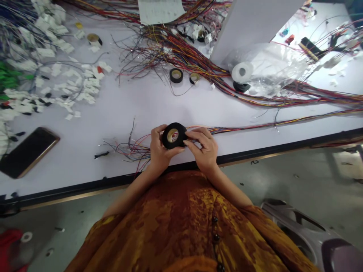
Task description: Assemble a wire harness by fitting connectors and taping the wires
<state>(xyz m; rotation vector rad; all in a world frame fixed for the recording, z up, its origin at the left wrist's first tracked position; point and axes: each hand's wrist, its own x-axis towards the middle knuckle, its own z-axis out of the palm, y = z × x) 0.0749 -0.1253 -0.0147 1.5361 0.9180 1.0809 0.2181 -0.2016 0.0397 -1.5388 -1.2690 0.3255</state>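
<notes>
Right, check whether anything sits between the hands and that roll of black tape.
Nothing visible does. The left hand and right hand both touch the roll of black tape directly, and the loose coloured wires lie on the table to the left, clear of it.

The black cloth tape roll [173, 136] has a tan core, the wire bundle [241, 127] runs red, yellow, blue and orange, and the garment [176, 223] is mottled mustard and rust.

free: flat white worktop [93, 124] ahead of left hand [161, 147] and right hand [202, 149], up to 1 small black tape roll [176, 75] | right: multicoloured insulated wire bundle [255, 126] touching right hand | left: loose thin red-and-blue wire ends [127, 150] just beside left hand
</notes>
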